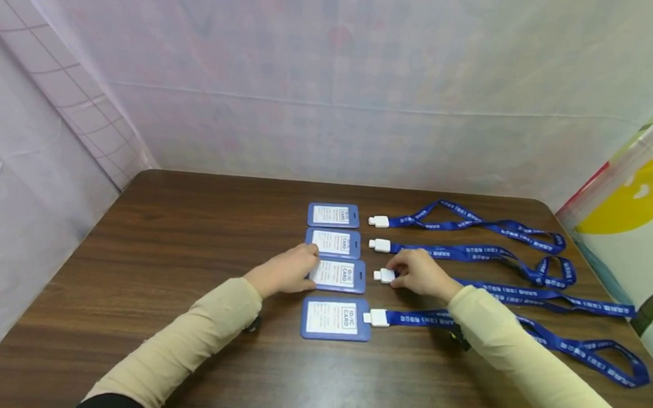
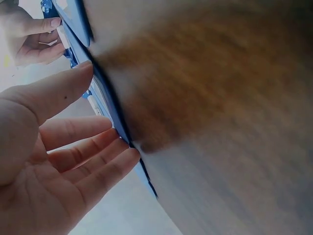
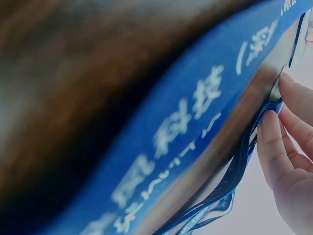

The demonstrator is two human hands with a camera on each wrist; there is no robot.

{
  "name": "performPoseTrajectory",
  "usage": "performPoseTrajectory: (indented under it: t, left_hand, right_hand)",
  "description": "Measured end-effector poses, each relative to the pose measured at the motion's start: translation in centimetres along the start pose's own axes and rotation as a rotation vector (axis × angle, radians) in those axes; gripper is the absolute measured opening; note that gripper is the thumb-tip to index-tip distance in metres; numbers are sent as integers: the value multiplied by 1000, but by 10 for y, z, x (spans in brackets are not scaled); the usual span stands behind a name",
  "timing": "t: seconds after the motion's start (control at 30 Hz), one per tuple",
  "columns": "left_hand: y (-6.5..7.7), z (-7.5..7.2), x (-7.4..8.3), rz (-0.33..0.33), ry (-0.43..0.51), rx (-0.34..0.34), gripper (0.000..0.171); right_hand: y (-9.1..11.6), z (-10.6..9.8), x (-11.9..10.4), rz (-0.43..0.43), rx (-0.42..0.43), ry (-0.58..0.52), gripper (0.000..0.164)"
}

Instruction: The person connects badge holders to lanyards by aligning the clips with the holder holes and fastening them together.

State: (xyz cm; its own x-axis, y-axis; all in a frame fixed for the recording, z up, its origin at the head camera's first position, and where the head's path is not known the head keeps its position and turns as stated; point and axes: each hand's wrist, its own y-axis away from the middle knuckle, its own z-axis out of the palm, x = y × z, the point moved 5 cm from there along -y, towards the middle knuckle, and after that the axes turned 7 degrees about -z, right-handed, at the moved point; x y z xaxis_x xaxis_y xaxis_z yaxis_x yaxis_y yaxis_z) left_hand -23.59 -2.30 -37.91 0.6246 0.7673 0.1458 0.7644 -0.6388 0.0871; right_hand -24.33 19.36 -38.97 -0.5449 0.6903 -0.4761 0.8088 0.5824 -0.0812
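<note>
Four-sided blue badge holders with white ID/IC cards lie in a column in the head view. My left hand point(image 1: 283, 270) grips the left end of the third badge holder point(image 1: 337, 275) from the back, thumb at its near edge, fingers at its far edge. Opposite it, my right hand point(image 1: 421, 274) pinches the white clip point(image 1: 383, 275) of a blue lanyard point(image 1: 547, 300). A small gap separates this clip from the holder. In the right wrist view, the thumb and fingertips point(image 3: 270, 128) meet at the lanyard's end.
Nearest the front, a badge holder point(image 1: 330, 319) meets another lanyard's white clip point(image 1: 378, 318). Farther back lie two holders, point(image 1: 352, 245) and two lanyards with white clips point(image 1: 379, 245) apart from them. All rest on a brown wooden table point(image 1: 189, 219), with a pale curtain behind.
</note>
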Motion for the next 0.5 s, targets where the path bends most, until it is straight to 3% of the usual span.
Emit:
performPoseTrajectory:
  t: [0.5]
  left_hand:
    - [0, 0, 1, -22, -9, -1, 33]
  right_hand:
    - [-3, 1, -5, -8, -13, 31, 23]
